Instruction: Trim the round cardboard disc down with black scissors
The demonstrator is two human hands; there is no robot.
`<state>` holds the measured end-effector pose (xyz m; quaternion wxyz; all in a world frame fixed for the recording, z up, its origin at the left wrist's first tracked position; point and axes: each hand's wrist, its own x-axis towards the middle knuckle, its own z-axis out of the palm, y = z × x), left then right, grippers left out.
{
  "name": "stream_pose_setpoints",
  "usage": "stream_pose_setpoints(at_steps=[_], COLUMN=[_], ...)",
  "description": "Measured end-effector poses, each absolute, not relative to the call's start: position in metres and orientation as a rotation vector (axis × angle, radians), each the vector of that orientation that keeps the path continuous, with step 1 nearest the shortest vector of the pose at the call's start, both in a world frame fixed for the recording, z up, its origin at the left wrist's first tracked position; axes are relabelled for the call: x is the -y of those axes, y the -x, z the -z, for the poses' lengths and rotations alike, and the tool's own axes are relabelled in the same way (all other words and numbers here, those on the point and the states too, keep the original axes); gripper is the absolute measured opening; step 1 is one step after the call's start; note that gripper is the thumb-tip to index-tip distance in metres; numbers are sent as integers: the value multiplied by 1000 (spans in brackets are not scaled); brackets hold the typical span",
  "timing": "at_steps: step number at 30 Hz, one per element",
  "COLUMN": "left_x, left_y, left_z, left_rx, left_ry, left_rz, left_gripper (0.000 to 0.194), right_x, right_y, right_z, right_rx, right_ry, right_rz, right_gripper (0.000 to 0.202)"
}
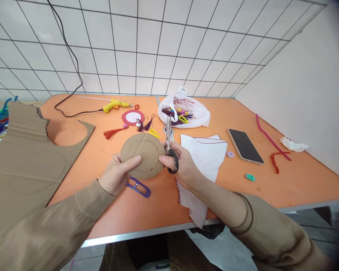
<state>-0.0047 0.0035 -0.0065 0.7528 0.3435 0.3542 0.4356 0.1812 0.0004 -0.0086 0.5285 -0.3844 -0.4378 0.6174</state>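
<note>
My left hand grips a round cardboard disc at its left side, thumb on top. A smaller circle is drawn on the disc, with what looks like a cut along part of its right side. Scissors with black handles are in my right hand, blades pointing up and away beside the disc's right edge. My right thumb also rests at that edge. Just below the disc lies a purple clip-shaped piece. A white cloth with dark red stitched edging lies under my right forearm.
Cut cardboard covers the left side. At the back are a yellow glue gun with a cord, a red-rimmed disc, tassels and a white plastic bag. A phone and pipe cleaners lie on the right.
</note>
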Motion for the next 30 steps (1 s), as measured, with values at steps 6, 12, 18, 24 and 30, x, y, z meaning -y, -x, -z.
stream_pose_setpoints(at_steps=[6, 12, 18, 24, 30], left_x=[-8, -10, -11, -11, -9], left_y=[3, 8, 15, 10, 8], left_z=[3, 2, -2, -1, 7], left_rx=[-835, -851, -853, -802, -827], left_ry=[-737, -753, -825, -732, -745], left_rz=[-1045, -1001, -867, -917, -960], left_gripper=[20, 26, 31, 36, 31], right_x=[1, 1, 0, -1, 0], right_y=[-180, -181, -182, -181, -180], right_z=[8, 1, 0, 2, 5], right_rx=[1063, 1067, 1066, 991, 1036], right_ry=[915, 961, 989, 1005, 978], right_rz=[-1544, -1481, -1459, -1320, -1345], right_gripper=[34, 21, 22, 22, 23])
